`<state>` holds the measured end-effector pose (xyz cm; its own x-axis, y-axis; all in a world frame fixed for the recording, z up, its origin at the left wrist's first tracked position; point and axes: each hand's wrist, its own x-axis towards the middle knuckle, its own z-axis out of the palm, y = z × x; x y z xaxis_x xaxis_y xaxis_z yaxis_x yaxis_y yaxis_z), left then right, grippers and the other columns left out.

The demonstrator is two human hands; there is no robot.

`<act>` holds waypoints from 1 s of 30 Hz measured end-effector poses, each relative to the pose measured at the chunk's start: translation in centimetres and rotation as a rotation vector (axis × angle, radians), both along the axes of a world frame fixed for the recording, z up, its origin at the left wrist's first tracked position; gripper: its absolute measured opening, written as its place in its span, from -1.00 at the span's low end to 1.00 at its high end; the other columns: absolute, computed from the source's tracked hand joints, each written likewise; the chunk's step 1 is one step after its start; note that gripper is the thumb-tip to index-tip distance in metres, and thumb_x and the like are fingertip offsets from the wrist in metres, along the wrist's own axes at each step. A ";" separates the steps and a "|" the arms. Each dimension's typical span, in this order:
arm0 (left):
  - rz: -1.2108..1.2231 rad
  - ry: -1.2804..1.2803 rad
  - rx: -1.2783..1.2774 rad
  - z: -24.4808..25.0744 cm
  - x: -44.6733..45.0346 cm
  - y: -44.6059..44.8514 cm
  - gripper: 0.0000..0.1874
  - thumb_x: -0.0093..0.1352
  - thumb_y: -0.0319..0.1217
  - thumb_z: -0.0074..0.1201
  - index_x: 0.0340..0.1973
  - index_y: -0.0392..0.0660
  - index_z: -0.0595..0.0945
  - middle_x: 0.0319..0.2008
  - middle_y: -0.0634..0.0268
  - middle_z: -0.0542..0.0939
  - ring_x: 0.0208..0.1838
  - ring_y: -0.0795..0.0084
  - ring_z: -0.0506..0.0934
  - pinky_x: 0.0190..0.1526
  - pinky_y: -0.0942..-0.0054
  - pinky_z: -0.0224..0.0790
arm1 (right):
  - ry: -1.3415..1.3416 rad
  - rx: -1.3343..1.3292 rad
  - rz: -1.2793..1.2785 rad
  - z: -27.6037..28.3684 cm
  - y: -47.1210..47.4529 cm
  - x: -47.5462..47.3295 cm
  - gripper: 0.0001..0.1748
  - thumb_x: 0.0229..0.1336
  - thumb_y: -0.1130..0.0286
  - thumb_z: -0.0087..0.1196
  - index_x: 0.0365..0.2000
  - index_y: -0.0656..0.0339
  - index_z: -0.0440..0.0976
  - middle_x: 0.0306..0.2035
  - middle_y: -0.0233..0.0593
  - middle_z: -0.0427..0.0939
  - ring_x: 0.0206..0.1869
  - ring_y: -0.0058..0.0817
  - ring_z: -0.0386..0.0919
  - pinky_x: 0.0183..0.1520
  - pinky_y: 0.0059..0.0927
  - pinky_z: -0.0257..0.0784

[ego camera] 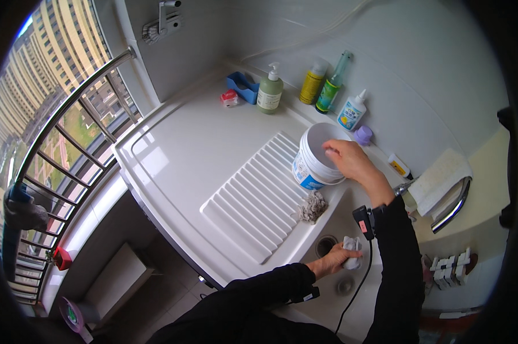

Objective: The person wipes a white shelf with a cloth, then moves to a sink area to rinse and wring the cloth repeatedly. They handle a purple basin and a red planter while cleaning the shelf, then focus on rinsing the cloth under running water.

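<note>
My left hand (333,259) is closed around a crumpled white cloth (351,253) above the white sink basin (362,301), near its drain (326,246). My right hand (349,157) reaches over the rim of a white plastic bucket (301,161), with its fingertips at the bucket's mouth; whether they hold anything I cannot tell. The bucket has a blue and white label and stands tilted at the corner between the ribbed washboard and the sink. A grey, shaggy scrubbing clump (312,207) lies on the sink's edge just below the bucket.
A ribbed washboard (254,198) is moulded into the counter. Along the wall stand a green pump bottle (269,92), a yellow can (312,84), a green glass bottle (332,88), a white squeeze bottle (352,112) and a purple cap (363,135). A towel (439,182) hangs by the chrome faucet (452,210).
</note>
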<state>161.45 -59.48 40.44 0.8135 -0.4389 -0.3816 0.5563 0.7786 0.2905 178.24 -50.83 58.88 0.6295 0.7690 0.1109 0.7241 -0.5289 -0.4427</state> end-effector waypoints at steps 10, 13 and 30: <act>-0.061 0.009 0.058 0.0 -0.5 -0.2 -0.63 0.15 -0.57 0.20 -0.16 -0.14 0.45 -0.28 0.28 0.53 -0.19 0.39 0.54 -0.16 0.39 0.46 | 0.189 -0.500 0.091 -4.6 4.1 4.6 -0.60 0.08 0.29 0.03 -0.03 0.15 0.44 -0.01 -0.04 0.47 0.06 -0.18 0.42 0.10 -0.28 0.29; -0.051 0.003 0.039 0.0 -0.5 -0.2 -0.66 0.15 -0.57 0.20 -0.18 -0.14 0.46 -0.32 0.28 0.54 -0.23 0.39 0.55 -0.17 0.40 0.46 | 0.112 -0.517 0.102 -4.7 4.5 4.5 -0.62 0.06 0.31 0.04 -0.07 0.16 0.46 -0.03 -0.02 0.48 0.04 -0.15 0.43 0.08 -0.27 0.30; -0.016 0.005 -0.003 0.6 0.2 0.8 -0.70 0.19 -0.60 0.06 -0.15 -0.18 0.49 -0.22 0.23 0.55 -0.14 0.29 0.55 -0.08 0.27 0.45 | -0.062 -0.270 0.139 -1.4 2.7 2.0 -0.81 -0.06 0.50 0.07 -0.35 0.22 0.56 -0.31 0.04 0.56 -0.22 0.01 0.52 -0.16 -0.17 0.43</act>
<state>161.66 -58.65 41.04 0.8044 -0.4531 -0.3843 0.5702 0.7705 0.2850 180.22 -48.08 57.50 0.5146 0.8542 -0.0744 0.8190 -0.5154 -0.2523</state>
